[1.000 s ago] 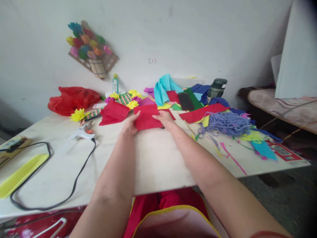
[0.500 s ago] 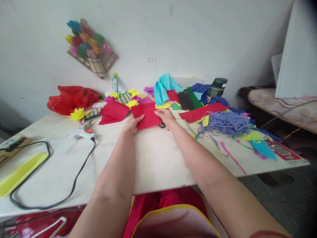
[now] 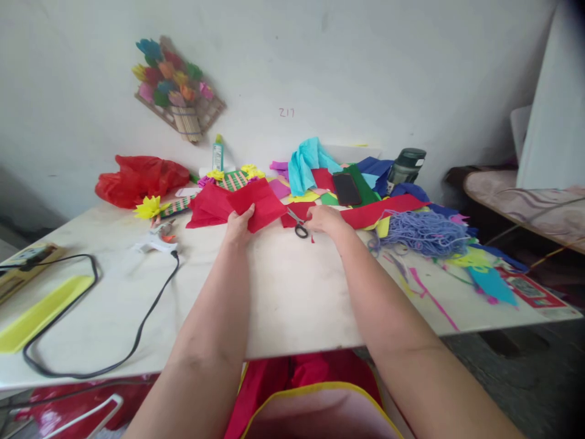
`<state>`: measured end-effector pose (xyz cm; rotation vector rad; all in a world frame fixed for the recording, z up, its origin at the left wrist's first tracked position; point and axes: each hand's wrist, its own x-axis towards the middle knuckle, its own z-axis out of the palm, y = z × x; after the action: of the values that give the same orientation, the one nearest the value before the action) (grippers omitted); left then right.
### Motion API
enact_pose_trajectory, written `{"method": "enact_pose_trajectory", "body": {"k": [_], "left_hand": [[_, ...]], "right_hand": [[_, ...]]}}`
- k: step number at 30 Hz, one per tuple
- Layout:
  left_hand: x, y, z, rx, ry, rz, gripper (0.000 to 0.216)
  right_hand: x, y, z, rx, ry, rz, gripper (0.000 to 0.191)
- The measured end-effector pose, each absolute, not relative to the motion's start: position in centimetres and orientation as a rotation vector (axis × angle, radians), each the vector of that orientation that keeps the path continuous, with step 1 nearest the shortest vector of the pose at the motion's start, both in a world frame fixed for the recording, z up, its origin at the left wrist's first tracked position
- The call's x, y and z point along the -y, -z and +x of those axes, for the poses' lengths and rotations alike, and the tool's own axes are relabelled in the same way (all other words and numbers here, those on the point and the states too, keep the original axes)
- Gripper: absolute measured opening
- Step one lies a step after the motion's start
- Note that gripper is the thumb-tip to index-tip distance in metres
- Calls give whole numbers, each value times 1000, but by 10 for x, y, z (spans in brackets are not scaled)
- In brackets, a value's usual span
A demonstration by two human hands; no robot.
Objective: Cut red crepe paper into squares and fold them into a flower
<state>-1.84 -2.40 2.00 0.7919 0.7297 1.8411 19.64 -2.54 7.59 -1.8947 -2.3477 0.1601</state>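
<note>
My left hand (image 3: pixel 240 224) pinches a folded red paper sheet (image 3: pixel 258 203) and holds it tilted just above the white table (image 3: pixel 283 292). My right hand (image 3: pixel 323 219) lies palm down on the table to the right of it, fingers partly spread, close to a pair of black-handled scissors (image 3: pixel 297 224) and touching a red paper scrap (image 3: pixel 292 214). A second red sheet (image 3: pixel 208 204) lies behind the left hand.
Coloured paper sheets (image 3: pixel 329 174), a phone (image 3: pixel 346 188), a dark bottle (image 3: pixel 406 166) and purple yarn (image 3: pixel 423 230) crowd the far right. A glue gun (image 3: pixel 153 244) with black cord (image 3: pixel 137 335), a yellow tray (image 3: pixel 41 314), a red bag (image 3: pixel 137 177) and a glue bottle (image 3: pixel 218 153) lie left.
My right hand let go of the red sheet and moved right beside the scissors. My left hand kept the sheet and tilted it up to the left.
</note>
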Motion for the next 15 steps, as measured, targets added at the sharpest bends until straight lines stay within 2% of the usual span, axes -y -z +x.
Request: {"method": "enact_pose_trajectory", "body": {"k": [4,10,15], "left_hand": [[22,-20,-19,-748,-1894,737,27],[18,-18,-20,-722,-1938,684,23],[17,-18,-21,-713,-1967,626,21]], "right_hand": [[35,-78,186,2520,-160,-1888,31],[34,-71,176,2483,-89,-1898,35],[31,-69,179,2413,-43,-1887,28]]}}
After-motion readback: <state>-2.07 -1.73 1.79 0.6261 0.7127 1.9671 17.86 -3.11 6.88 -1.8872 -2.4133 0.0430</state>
